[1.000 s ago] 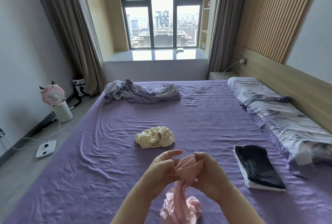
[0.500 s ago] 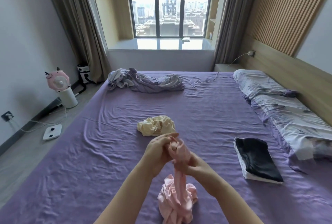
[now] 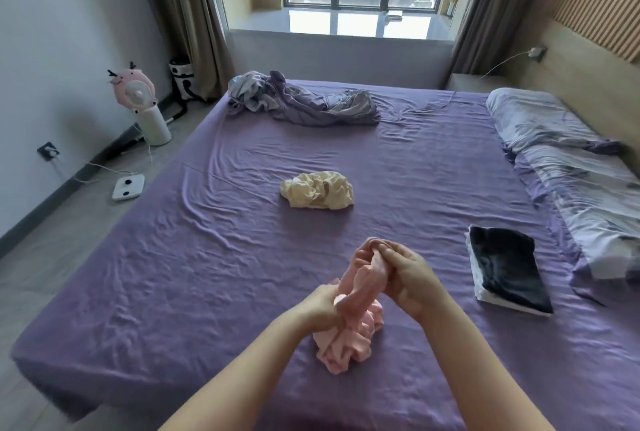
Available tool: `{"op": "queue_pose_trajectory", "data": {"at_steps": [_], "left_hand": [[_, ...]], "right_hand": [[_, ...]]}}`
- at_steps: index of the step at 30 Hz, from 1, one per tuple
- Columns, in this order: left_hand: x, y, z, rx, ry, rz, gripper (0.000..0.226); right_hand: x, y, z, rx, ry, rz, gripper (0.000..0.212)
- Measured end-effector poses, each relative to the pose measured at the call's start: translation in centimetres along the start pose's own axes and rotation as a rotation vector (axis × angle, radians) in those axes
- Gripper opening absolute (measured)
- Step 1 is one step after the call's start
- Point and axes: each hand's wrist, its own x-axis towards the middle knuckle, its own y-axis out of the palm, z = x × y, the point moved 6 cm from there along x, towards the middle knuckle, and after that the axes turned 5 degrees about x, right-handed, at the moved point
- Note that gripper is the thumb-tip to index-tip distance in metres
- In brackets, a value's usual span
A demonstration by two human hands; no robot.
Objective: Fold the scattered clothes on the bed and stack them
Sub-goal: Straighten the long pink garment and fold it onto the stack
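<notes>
Holding a bunched-up pink garment (image 3: 360, 295) over the near part of the bed (image 3: 207, 257), both hands are clamped on it. The right hand (image 3: 410, 280) pinches the top end, fingers curled round the fabric, while the left hand (image 3: 322, 306) grips it lower down, toward 7 o'clock from the right one. The rest of the pink cloth hangs down and bunches on the purple sheet just below the hands.

At 12 o'clock from the hands there's a crumpled cream garment (image 3: 317, 190) lying by itself mid-bed. Further out, around 11 o'clock near the far edge, a long tangle of grey-lilac clothes (image 3: 304, 103). Over at 3 o'clock sits a folded stack (image 3: 507, 271), dark piece on top, white one under it, just beside the pillows (image 3: 568, 160) along the right side.

On the floor at 10 o'clock: a pink fan (image 3: 136, 91) and a white scale (image 3: 128, 186).
</notes>
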Motion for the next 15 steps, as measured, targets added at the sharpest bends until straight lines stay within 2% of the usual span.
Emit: {"op": "queue_pose_trajectory", "data": {"at_steps": [3, 5, 8, 11, 15], "left_hand": [[0.6, 1.0, 0.2, -0.181, -0.029, -0.033, 0.012], [1.2, 0.4, 0.7, -0.265, -0.097, -0.127, 0.016], [0.9, -1.2, 0.0, -0.586, -0.151, -0.168, 0.024], [0.8, -3.5, -1.8, -0.782, -0.086, -0.123, 0.021], [0.7, -6.2, -5.6, -0.962, 0.044, -0.040, 0.029]], "right_hand": [[0.2, -0.7, 0.8, 0.100, -0.021, 0.001, 0.017], [0.2, -1.8, 1.2, 0.034, -0.045, -0.057, 0.019], [0.0, -3.4, 0.8, -0.111, -0.043, -0.132, 0.026], [0.0, -4.3, -0.5, -0.229, -0.006, -0.163, 0.056], [0.0, -2.7, -1.3, -0.412, -0.060, -0.042, 0.064]]}}
